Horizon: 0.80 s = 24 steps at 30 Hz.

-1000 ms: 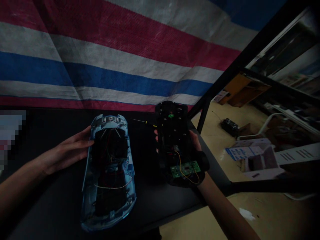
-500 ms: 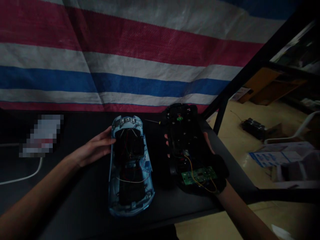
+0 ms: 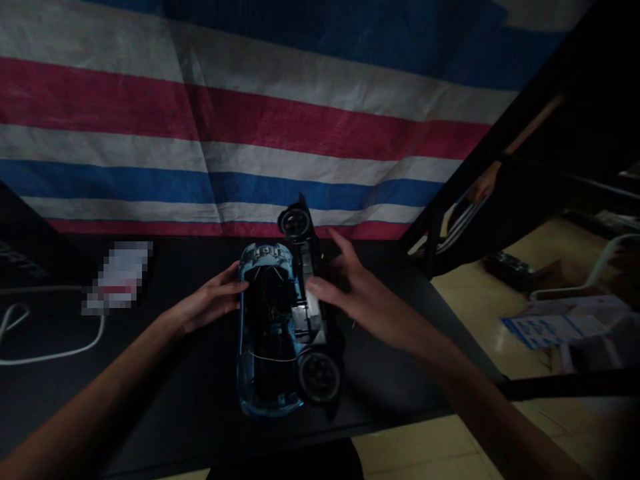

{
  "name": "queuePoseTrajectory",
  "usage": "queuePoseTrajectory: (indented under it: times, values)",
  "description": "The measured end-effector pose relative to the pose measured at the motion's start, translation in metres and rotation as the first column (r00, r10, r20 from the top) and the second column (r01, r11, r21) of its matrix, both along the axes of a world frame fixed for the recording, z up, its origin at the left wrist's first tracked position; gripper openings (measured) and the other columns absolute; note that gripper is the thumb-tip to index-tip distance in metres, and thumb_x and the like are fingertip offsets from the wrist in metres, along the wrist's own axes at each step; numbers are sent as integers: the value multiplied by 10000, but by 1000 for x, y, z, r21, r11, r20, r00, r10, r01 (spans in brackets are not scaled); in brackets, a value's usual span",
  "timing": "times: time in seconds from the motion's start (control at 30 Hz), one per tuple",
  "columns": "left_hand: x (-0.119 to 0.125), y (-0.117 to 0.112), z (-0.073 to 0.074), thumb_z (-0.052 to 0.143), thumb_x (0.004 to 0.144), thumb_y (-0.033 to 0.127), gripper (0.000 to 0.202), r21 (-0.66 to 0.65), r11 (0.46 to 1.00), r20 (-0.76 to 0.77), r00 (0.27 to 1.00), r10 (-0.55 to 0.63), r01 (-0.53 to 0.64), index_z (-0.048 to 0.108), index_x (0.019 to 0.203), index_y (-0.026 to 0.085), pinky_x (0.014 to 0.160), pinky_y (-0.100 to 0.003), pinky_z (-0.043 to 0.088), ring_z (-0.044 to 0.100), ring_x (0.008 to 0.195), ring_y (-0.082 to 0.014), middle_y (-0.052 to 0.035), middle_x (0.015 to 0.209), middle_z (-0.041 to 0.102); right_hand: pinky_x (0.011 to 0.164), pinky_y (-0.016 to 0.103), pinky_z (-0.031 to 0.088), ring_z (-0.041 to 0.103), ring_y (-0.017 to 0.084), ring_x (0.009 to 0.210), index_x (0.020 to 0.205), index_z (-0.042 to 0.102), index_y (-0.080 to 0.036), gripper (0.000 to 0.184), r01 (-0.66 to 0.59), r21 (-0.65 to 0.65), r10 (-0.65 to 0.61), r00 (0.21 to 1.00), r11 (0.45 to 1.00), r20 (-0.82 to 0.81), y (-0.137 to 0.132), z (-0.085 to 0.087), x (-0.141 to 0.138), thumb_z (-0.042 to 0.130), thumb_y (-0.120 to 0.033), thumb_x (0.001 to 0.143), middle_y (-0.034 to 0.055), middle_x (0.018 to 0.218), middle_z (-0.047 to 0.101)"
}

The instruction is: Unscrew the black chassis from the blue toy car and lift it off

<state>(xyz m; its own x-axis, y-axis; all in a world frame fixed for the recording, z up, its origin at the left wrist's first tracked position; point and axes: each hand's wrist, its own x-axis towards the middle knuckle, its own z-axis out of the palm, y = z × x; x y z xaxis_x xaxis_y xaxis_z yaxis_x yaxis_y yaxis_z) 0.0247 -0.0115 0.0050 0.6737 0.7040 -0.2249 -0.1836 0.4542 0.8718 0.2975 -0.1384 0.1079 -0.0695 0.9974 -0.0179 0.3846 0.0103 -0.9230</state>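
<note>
The blue toy car body shell [image 3: 245, 363] lies with its hollow inside facing up on the black table, wires and dark parts within. My left hand [image 3: 217, 298] grips its left edge, the thumb over the rim. My right hand [image 3: 350, 290] is closed around the black toy car chassis [image 3: 313, 303], thumb on its near side and fingers behind. The chassis is tilted up on its side along the shell's right edge, two wheels facing me. Its circuit board is hidden from this angle.
A pixelated pale object [image 3: 123, 273] lies at the left with a white cable [image 3: 75, 360]. A striped sheet [image 3: 310, 120] hangs behind the table [image 3: 165, 413]. On the right, another person's hand [image 3: 486, 183] shows beyond the frame. Boxes [image 3: 555, 323] stand on the floor.
My right hand has turned the chassis from showing its circuit board onto its side and brought it left against the shell. My left hand stays on the shell. Another person has appeared at right.
</note>
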Motion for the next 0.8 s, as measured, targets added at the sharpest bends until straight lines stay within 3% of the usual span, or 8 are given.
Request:
queuePoseTrajectory:
  times: [0.13, 0.27, 0.4, 0.5, 0.7, 0.8]
  values:
    - [-1, 0, -1, 733, 888, 168, 529, 34, 999, 55, 998, -43, 41, 581, 1380, 289, 904, -304, 583, 717, 1099, -222, -69, 1327, 699, 1045, 608, 450, 570, 425, 1315, 1662, 120, -268, 1066, -46, 35, 30, 929, 998, 370, 7, 19, -37, 607, -750, 846, 198, 1479, 560]
    - [-4, 2, -5, 784, 834, 151, 542, 9, 1000, 56, 998, -14, 14, 618, 1331, 291, 909, -276, 571, 707, 1116, -206, -59, 1306, 711, 941, 599, 505, 630, 470, 1212, 1644, 211, -224, 1071, -57, -9, 51, 805, 998, 591, 14, 17, -62, 547, -816, 816, 261, 1431, 569]
    - [-4, 2, -5, 821, 813, 175, 483, -6, 1000, 64, 998, -2, 2, 662, 1258, 273, 852, -263, 578, 716, 1084, -209, -65, 1279, 725, 889, 565, 527, 690, 436, 1083, 1577, 364, -193, 980, -72, 6, 49, 734, 997, 677, 15, 5, -75, 557, -782, 818, 244, 1271, 658]
    - [-3, 1, -4, 804, 835, 166, 535, 17, 999, 93, 995, -29, 27, 626, 1323, 293, 879, -261, 574, 702, 1138, -212, -63, 1322, 707, 856, 541, 533, 715, 411, 1002, 1534, 419, -158, 929, -49, 11, 26, 693, 999, 721, 16, 0, -80, 529, -766, 841, 248, 1165, 688]
    - [-6, 4, -11, 736, 900, 156, 593, 33, 999, 43, 998, -35, 33, 532, 1432, 320, 953, -289, 556, 672, 1217, -217, -62, 1416, 651, 837, 503, 535, 723, 387, 988, 1502, 451, -120, 912, 17, 2, -12, 612, 1000, 791, 24, -8, -92, 510, -761, 855, 265, 1145, 692]
    - [-7, 6, -16, 720, 898, 156, 600, 11, 998, 93, 994, -58, 57, 518, 1443, 307, 970, -321, 554, 651, 1255, -244, -72, 1438, 640, 812, 486, 541, 724, 389, 985, 1486, 472, -109, 921, 33, -14, -8, 576, 999, 818, 26, -10, -97, 533, -769, 847, 278, 1149, 692]
